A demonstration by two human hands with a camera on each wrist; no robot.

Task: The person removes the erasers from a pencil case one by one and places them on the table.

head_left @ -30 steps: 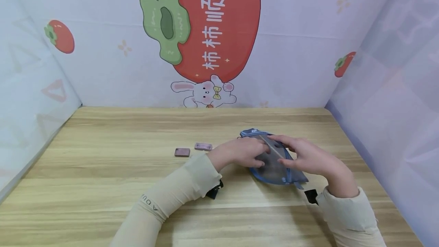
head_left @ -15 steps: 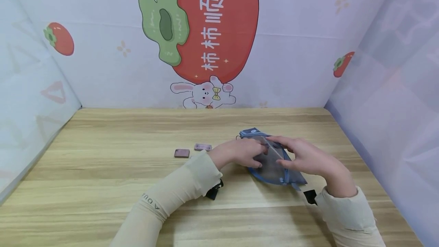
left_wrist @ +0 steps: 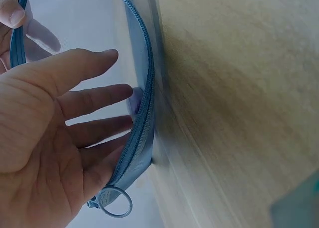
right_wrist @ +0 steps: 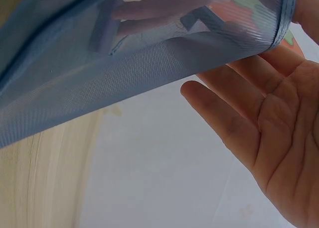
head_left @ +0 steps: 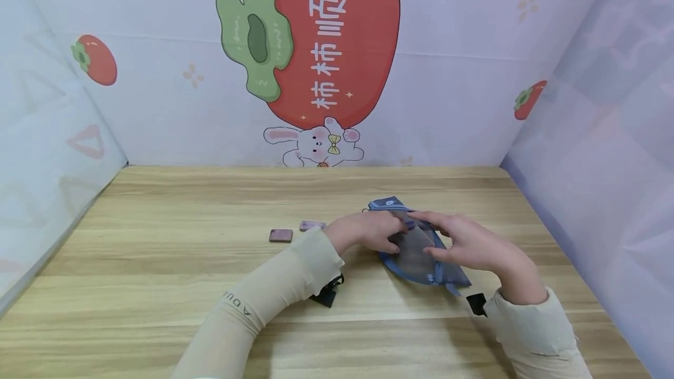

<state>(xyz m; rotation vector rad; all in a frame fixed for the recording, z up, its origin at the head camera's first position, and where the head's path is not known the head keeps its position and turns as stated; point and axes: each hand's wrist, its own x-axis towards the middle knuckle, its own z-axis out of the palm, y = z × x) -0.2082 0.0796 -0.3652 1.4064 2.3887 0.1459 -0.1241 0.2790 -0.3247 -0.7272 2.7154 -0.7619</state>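
Observation:
A blue mesh zipper pouch (head_left: pixel 413 259) lies tilted on the right half of the table, its zipper open. My left hand (head_left: pixel 374 231) reaches into the pouch mouth with fingers extended. In the left wrist view its fingertips are at a small purple piece (left_wrist: pixel 134 101) inside, partly hidden by the zipper edge. Through the mesh in the right wrist view, a dark purple strip (right_wrist: pixel 103 26) shows by those fingertips. My right hand (head_left: pixel 468 243) grips the pouch's right rim between thumb and fingers, holding the mouth apart.
Two small flat purple rectangular pieces, one darker (head_left: pixel 281 235) and one lighter (head_left: pixel 312 226), lie on the wooden table (head_left: pixel 184 285) left of the pouch. Printed cloth walls (head_left: pixel 453 104) enclose the table's back and sides. A zipper ring (left_wrist: pixel 115 202) hangs from the pouch.
My left hand has drawn back very slightly, and a purple-blue bit now shows by its fingertips in the pouch. My right hand keeps its grip on the rim.

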